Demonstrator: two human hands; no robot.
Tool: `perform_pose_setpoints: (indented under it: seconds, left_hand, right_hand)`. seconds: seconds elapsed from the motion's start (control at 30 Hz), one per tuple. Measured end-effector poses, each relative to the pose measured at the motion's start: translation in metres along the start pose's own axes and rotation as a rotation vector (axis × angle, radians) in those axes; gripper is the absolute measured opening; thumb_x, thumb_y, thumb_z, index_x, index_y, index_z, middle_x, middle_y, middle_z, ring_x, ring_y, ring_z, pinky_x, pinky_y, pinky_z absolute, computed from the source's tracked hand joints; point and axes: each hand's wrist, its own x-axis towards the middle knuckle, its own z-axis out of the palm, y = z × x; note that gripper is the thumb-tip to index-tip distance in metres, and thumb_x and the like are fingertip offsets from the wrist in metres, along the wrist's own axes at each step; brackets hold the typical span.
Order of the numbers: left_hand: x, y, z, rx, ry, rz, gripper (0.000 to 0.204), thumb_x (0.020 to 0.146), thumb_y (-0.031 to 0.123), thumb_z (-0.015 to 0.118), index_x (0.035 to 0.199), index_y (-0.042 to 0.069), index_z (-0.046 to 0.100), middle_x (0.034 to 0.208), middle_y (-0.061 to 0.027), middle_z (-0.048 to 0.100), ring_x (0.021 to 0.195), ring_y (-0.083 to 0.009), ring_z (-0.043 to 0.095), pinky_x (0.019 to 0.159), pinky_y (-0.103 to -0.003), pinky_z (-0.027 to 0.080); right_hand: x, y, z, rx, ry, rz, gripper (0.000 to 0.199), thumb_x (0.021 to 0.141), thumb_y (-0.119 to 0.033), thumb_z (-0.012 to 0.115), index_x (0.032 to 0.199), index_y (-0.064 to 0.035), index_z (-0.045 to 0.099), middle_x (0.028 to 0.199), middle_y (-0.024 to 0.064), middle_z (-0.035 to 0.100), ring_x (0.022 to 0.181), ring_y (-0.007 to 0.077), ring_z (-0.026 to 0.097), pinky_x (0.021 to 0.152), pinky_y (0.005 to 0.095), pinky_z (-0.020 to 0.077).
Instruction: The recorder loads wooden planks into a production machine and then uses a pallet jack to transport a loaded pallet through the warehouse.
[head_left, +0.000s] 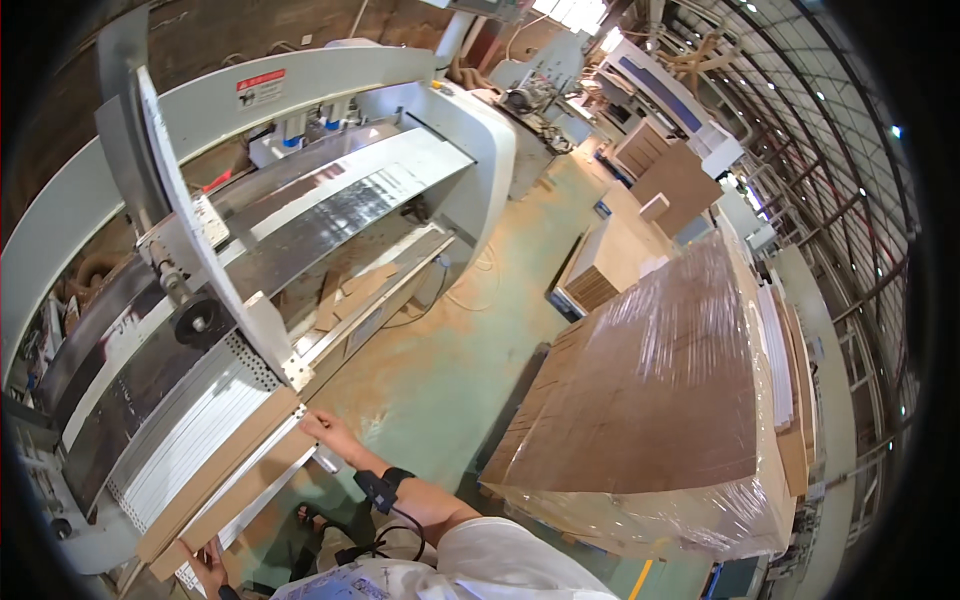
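1. Fingers of the right hand (325, 430) are laid narrowly over the far corner of a long brown board (232, 483), which is gripped there at its edge.
2. The near end of the same board is held by the left hand (205, 565), seen at the lower edge of the view; its fingers are curled against the board's end, though how far they close cannot be told.
3. A black wrist strap (383, 487) is worn on the right forearm, and a white sleeve (510, 560) is seen below it.
4. The board is lying flat at the near end of the machine's feed table, just beside a second brown strip (215, 462) and touching it along its length.
5. White slats (190, 432) are lined up on the table directly beyond the brown pieces.
6. A black roller wheel (203, 322) is mounted above the slats on a white slanted guard bar (195, 235).
7. A shiny metal bed (320, 225) is set further along the machine, enclosed by a curved white housing (320, 75) that carries a red and white warning label (260, 87).
8. Brown offcuts (350, 290) are scattered in the trough under the bed.
9. A green floor (440, 370) dusted with sawdust is seen between the machine and a large stack of brown panels wrapped in clear film (660, 390), which stands well apart to the right.
10. Further stacks of boards (610, 260) are placed beyond it.
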Motion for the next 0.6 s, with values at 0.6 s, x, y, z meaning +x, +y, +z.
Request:
perform_pose_setpoints:
  seconds: [0.6]
  left_hand:
    - [-0.112,0.136,0.09,-0.643,0.2,-0.143,0.061,0.078,0.044,0.063,0.122,0.004,0.046,0.11,-0.0229,0.054,0.097,-0.037,0.053,0.083,-0.049,0.043]
  right_hand:
    - [-0.064,-0.096,-0.043,-0.154,-0.539,0.102,0.05,0.082,-0.047,0.06,0.115,-0.0105,0.052,0.108,0.0041,0.052,0.098,0.0149,0.05,0.076,0.0287,0.0445]
